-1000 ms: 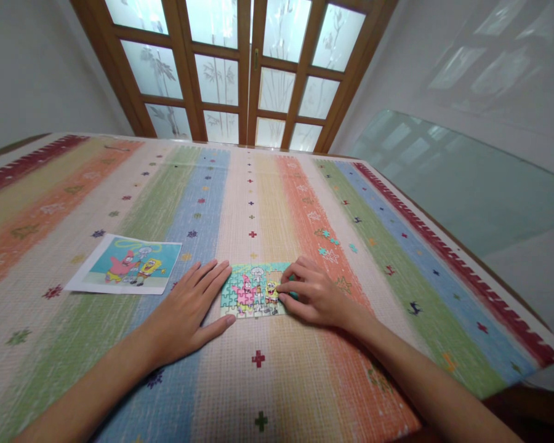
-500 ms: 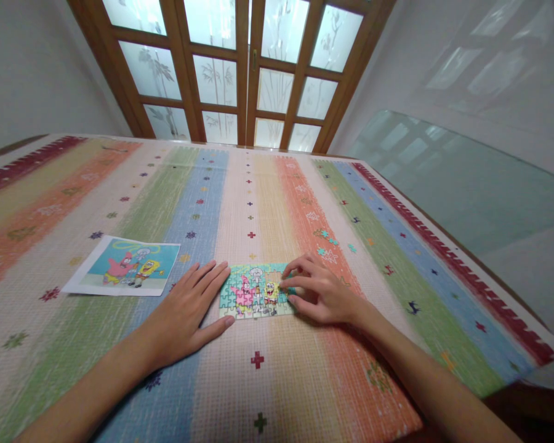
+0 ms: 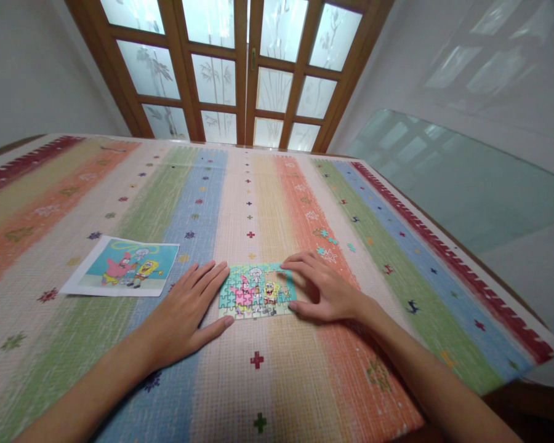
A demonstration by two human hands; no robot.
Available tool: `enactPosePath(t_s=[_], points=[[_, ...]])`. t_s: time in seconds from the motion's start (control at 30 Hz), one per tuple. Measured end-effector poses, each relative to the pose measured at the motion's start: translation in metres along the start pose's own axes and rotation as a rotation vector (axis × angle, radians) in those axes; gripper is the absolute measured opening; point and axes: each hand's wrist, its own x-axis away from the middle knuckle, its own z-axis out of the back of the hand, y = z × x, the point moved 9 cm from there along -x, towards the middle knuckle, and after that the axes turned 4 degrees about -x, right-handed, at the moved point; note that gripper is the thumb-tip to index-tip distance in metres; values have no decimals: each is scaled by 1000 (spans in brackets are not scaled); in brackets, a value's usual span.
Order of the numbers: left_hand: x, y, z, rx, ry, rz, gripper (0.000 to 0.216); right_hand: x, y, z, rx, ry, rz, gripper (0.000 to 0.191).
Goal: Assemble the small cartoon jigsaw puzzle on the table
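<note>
A small jigsaw puzzle (image 3: 244, 295) with cartoon characters lies flat on the striped cloth, and a tan patch without picture shows in its upper right part. Along its left edge my left hand (image 3: 182, 317) rests flat, fingertips and thumb by the border. My right hand (image 3: 325, 286) arches over the right side, thumb at the right edge and index finger near the upper right; a space stands between thumb and fingers, with no piece visible in it. Several loose turquoise puzzle pieces (image 3: 333, 241) lie beyond my right hand.
A printed reference picture (image 3: 132, 267) of the same characters lies on paper to the left. The striped tablecloth (image 3: 258, 394) covers the table. A glass-topped surface (image 3: 452, 178) stands at the right, and wooden doors (image 3: 247, 74) with frosted panes close off the back.
My right thumb and fingers have spread apart from their closer pose over the puzzle's right side, uncovering more of it. My left hand stays in place.
</note>
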Motion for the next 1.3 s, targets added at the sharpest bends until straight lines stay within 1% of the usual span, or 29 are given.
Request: enactPosePath(t_s=[0.1, 0.17, 0.37, 0.63, 0.8, 0.87, 0.9, 1.0, 1.07, 1.13, 1.17, 1.23, 1.3], points=[[0, 0, -1, -3, -1, 3, 82, 2, 5, -1, 7, -47, -32, 81], [0, -1, -1, 6, 3, 7, 82, 4, 7, -2, 6, -66, -47, 88], [1, -2, 1, 35, 20, 12, 83, 5, 9, -4, 27, -59, -57, 90], [-1, 2, 7, 21, 50, -17, 82, 6, 9, -5, 19, -67, -43, 87], [-1, 2, 7, 17, 40, -12, 82, 5, 8, -3, 2, -66, -34, 88], [0, 1, 6, 22, 38, -5, 82, 5, 13, 6, 8, -2, -60, 82], [0, 1, 6, 24, 38, -2, 82, 6, 19, 13, 25, 56, -86, 74], [0, 1, 6, 23, 44, -2, 81, 13, 45, 44, 147, 277, -202, 39], [0, 1, 7, 24, 46, -4, 82, 23, 66, 63, 257, 395, -286, 27], [0, 1, 7, 24, 43, -6, 83, 35, 86, 78, 363, 480, -365, 24], [-1, 2, 7, 22, 41, -6, 83, 40, 96, 83, 407, 500, -410, 24], [-1, 2, 8, 13, 44, -10, 83, 49, 112, 88, 466, 507, -487, 26], [-1, 3, 9, 7, 51, -14, 82, 55, 123, 89, 491, 495, -535, 28]])
